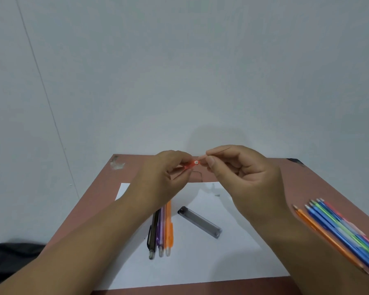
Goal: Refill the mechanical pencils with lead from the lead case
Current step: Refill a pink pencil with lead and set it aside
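Note:
My left hand [164,177] grips a red mechanical pencil [191,164] above the table, its open back end turned toward my right hand. My right hand [245,177] pinches a thin dark lead [224,150] between thumb and forefinger, its near tip close to the pencil's end. The grey transparent lead case [200,222] lies on the white paper [232,252] below my hands. A black, a purple and an orange pencil [160,233] lie side by side on the paper, left of the case.
A bunch of several coloured pencils [337,231] lies at the table's right edge. A tiny white piece [217,195] sits on the paper's far part. The reddish-brown table [107,192] ends at a pale wall. Dark fabric [11,260] lies at the lower left.

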Demonstrator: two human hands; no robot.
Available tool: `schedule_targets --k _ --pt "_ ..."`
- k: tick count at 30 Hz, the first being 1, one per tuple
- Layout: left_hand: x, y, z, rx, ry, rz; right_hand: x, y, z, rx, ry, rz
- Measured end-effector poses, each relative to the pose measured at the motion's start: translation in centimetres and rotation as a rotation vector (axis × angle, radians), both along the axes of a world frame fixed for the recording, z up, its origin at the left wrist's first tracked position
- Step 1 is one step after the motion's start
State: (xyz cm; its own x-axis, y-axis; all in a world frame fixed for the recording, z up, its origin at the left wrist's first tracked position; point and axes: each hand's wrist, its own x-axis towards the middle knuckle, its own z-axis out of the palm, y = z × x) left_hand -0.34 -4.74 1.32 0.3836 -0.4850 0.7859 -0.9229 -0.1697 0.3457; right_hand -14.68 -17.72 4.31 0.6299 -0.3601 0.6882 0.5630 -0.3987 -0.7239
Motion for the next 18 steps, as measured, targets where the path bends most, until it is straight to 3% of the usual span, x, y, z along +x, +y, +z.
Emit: schedule_targets --k 18 --pt "0.28 0.24 0.17 -0.067 -0.084 -0.021 0.33 -0.21 -0.3 -0.072 -0.059 -0.005"
